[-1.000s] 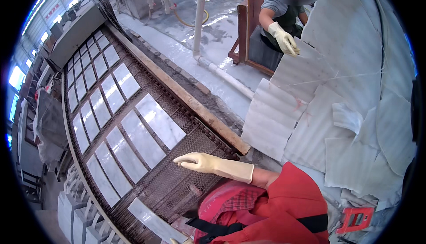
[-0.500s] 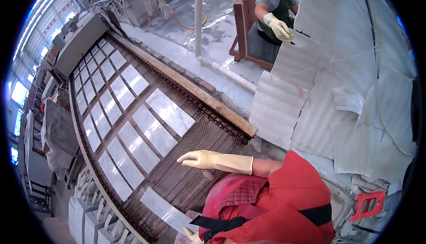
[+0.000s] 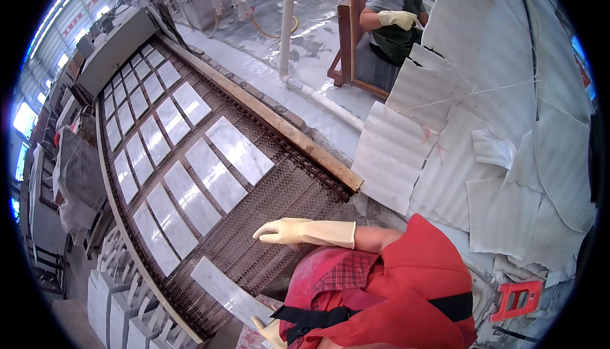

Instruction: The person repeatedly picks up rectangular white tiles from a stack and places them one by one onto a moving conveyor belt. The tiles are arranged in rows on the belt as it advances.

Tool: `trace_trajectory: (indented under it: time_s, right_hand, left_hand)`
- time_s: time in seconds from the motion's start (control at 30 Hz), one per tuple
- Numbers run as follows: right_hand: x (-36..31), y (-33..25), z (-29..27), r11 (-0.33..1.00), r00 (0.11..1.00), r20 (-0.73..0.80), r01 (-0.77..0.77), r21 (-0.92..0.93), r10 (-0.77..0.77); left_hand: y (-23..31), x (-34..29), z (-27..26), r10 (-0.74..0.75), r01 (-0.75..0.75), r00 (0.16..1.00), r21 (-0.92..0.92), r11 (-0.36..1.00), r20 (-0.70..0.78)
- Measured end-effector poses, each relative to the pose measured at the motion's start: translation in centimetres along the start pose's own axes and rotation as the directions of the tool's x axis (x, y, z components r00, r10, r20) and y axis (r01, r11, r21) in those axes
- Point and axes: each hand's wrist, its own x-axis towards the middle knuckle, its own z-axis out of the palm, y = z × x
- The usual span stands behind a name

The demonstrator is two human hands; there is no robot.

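Note:
My right hand (image 3: 279, 230), in a cream rubber glove, hovers over the near end of a mesh conveyor belt (image 3: 279, 190). Its fingers stretch forward, slightly bent, with nothing in them. Low in the picture, my left hand (image 3: 272, 332), gloved alike and partly hidden by my red clothing, grips the near end of a long white marble-look tile (image 3: 225, 290). That tile's far end lies over the belt edge. Several glossy tiles of the same kind, such as this grey-veined tile (image 3: 239, 152), lie in rows further up the belt.
A grey machine housing (image 3: 117, 47) spans the belt's far end. Stacked slabs (image 3: 117, 308) stand at lower left. Wavy pale sheets (image 3: 457, 152) cover the right side, above a red plastic stool (image 3: 518, 300). A co-worker with gloved hands (image 3: 399, 20) stands behind a wooden frame (image 3: 345, 44).
The tile in my left hand has shifted slightly forward over the belt, and more of that hand shows. Tiles on the belt sit slightly further away. The co-worker's gloved hand has drawn back toward the body.

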Motion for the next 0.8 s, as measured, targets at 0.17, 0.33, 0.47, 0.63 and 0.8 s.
trace_trajectory:
  time_s: [0.17,0.33,0.47,0.63,0.8]
  right_hand:
    - [0.9,2.4,0.2,0.998,0.999,-0.029,0.039,-0.042,-0.041]
    - [0.9,2.8,0.5,0.999,1.000,0.000,0.021,-0.042,-0.021]
    - [0.7,2.5,0.6,0.998,1.000,0.017,0.008,-0.056,-0.007]
    - [1.0,2.0,1.5,0.996,0.998,0.060,0.010,-0.091,-0.004]
    - [0.7,1.0,1.8,0.993,0.995,0.092,0.039,-0.109,-0.029]
  left_hand:
    - [0.5,-0.1,0.2,-0.002,0.002,1.000,-0.012,1.000,0.005]
    - [0.7,-0.5,0.2,-0.006,0.006,1.000,-0.035,0.999,0.000]
    - [0.9,-0.5,0.7,-0.018,0.018,1.000,-0.052,0.998,0.004]
    - [1.0,-0.8,0.9,-0.022,0.022,1.000,-0.080,0.997,0.002]
    - [1.3,-1.1,1.4,-0.028,0.029,1.000,-0.100,0.995,0.004]
